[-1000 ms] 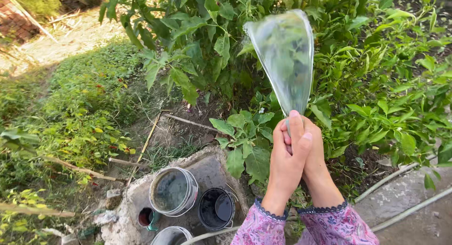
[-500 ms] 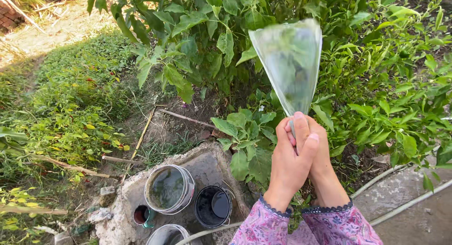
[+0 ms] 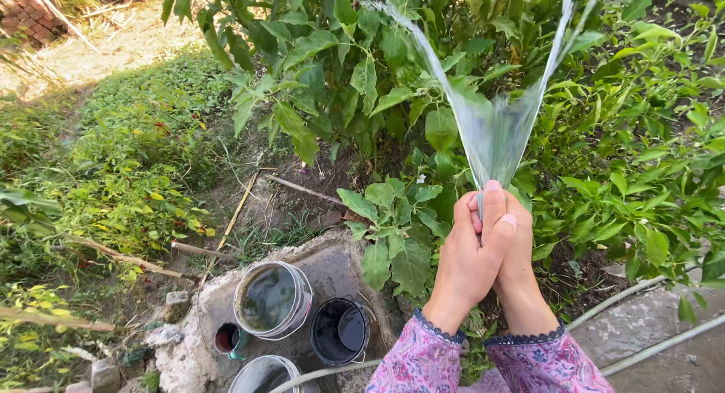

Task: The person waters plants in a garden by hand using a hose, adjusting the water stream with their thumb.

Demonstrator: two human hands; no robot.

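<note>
While both hands [image 3: 487, 238] clasp tightly together around a hidden hose end, water [image 3: 495, 129] fans upward; buckets [image 3: 273, 298] sit left of them.

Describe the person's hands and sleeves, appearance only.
Both hands are bare: no gloves, rings or watch visible. The left hand and right hand emerge from long sleeves of pink-purple floral print fabric, each cuff edged with a dark scalloped trim.
</note>
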